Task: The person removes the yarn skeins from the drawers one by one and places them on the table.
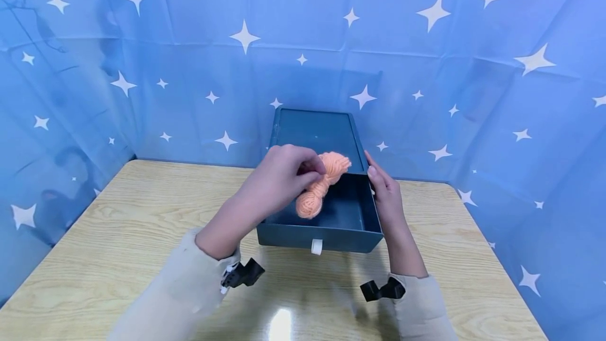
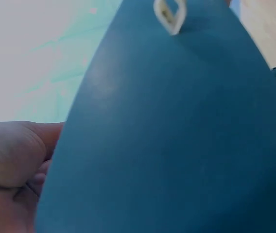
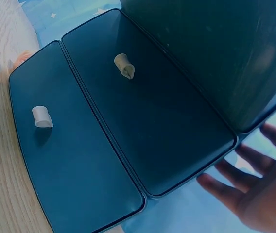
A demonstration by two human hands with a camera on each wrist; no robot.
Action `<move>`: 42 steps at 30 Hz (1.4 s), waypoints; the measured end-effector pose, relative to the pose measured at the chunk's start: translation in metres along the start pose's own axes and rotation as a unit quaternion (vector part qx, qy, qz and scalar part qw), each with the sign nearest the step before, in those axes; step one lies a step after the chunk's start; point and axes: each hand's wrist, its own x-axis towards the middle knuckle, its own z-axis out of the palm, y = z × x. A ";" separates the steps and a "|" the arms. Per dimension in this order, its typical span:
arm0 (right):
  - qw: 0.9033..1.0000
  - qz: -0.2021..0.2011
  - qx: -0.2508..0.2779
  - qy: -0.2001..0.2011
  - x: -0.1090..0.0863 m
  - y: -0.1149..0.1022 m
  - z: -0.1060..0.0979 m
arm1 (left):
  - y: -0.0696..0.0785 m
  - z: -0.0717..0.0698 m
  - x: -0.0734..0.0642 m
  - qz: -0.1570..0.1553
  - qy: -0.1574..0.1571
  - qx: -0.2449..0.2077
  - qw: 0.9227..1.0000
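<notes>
A skein of peach yarn (image 1: pixel 318 189), narrowed at its middle, is pinched between the thumb and fingers of my left hand (image 1: pixel 283 173), above the open front of a dark teal box (image 1: pixel 314 133). Below the yarn is the pulled-out drawer (image 1: pixel 320 238), with a white tab (image 1: pixel 316 247) on its front. My right hand (image 1: pixel 389 198) lies along the box's right side, its fingers reaching back past the corner. In the right wrist view its fingers (image 3: pixel 245 179) are extended and spread at the box's edge. The left wrist view shows mostly a teal panel (image 2: pixel 162 126), hiding the yarn.
The box stands on a light wood-grain table (image 1: pixel 156 209). In the right wrist view, two teal fronts lie side by side, each with a pale tab (image 3: pixel 42 117). Behind the table hangs a blue curtain (image 1: pixel 303 14) with white stars.
</notes>
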 end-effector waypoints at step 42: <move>0.999 -0.011 -0.033 0.004 0.001 0.001 0.000 | -0.141 -0.018 -0.060 -0.096 0.295 -0.165 0.936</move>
